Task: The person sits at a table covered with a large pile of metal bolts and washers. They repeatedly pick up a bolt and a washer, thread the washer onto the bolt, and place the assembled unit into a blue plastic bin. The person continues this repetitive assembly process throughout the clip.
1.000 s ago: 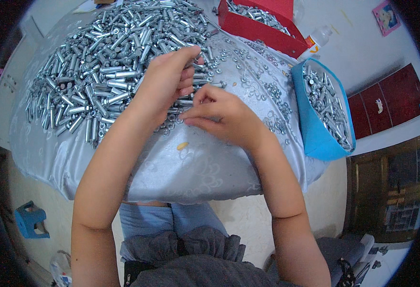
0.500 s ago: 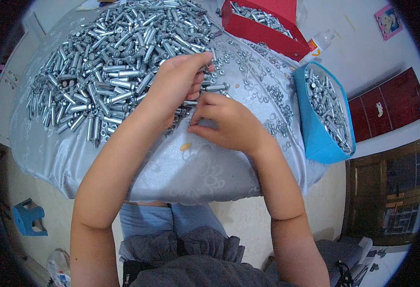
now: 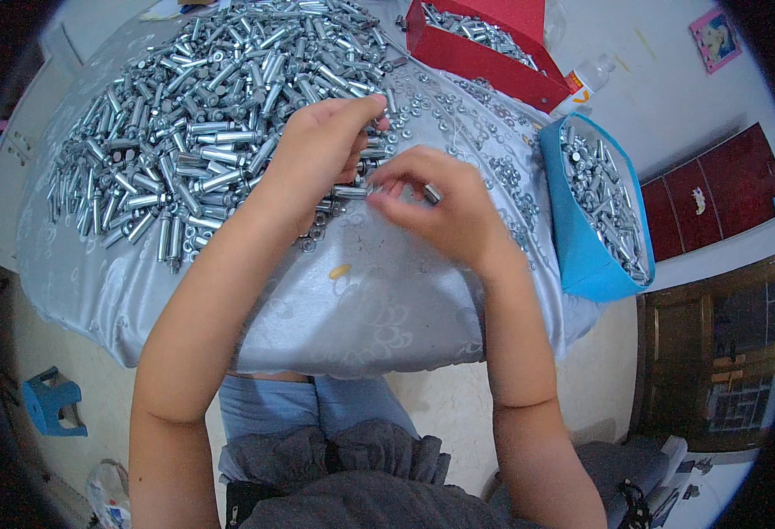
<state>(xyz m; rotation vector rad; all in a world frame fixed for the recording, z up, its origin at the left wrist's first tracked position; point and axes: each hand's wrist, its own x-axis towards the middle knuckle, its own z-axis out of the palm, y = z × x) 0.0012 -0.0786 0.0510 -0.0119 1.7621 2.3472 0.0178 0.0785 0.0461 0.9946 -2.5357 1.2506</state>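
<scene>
My left hand [image 3: 321,145] is bent over the near right edge of a big pile of silver expansion bolts [image 3: 220,115]. Its thumb and fingers are pinched together; what lies between them is mostly hidden. Close by on the right, my right hand [image 3: 440,198] is curled with slightly blurred fingers. A short metal bolt end [image 3: 432,193] sticks out of its palm. At its fingertips lies another expansion bolt [image 3: 350,191], pointing left toward my left wrist. Small loose nuts [image 3: 312,236] sit on the cloth under my left wrist.
A silvery patterned cloth [image 3: 352,317] covers the table. More nuts [image 3: 506,176] and washers are scattered to the right. A blue fabric bin [image 3: 595,256] and a red box [image 3: 484,66], both with bolts, stand at the right. Next to them is a white bottle [image 3: 588,79].
My right hand has shifted slightly up and right and turned, so a metal bolt end now shows in its palm. My left hand has barely moved.
</scene>
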